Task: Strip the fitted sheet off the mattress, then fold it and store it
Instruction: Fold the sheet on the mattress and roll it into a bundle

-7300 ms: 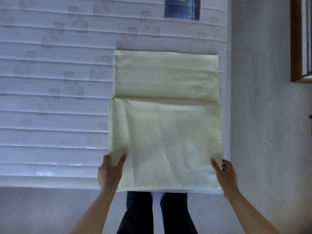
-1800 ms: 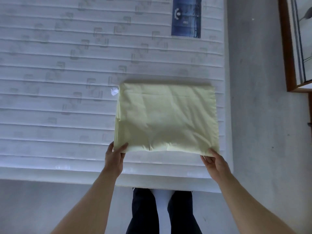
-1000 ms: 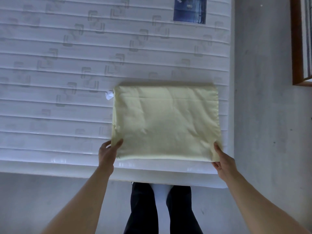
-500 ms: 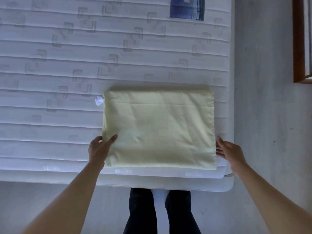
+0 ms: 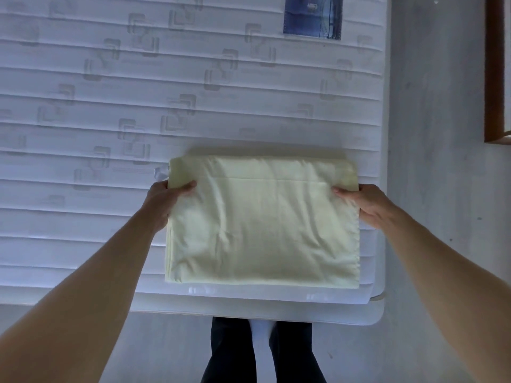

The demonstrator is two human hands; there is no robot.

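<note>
A person stands at the foot of a bare mattress point(image 5: 138, 78), the pale yellow fitted sheet point(image 5: 262, 222) already stripped and folded into a flat rectangle lying between both hands near the mattress's close right corner. The left hand point(image 5: 166, 200) pinches the sheet's side edge, thumb on top and fingers tucked beneath; the right hand point(image 5: 365, 205) grips the opposite edge the same way. The step in hand looks like the final fold or the lift toward storage; either calls for raising both edges together so the layers do not slide apart. A small white tag point(image 5: 161, 172) pokes out just beyond the left thumb. A blue label point(image 5: 312, 17) sits well beyond the hands, a wooden frame point(image 5: 495, 78) far outside the right hand. Nothing blocks the lift.
</note>
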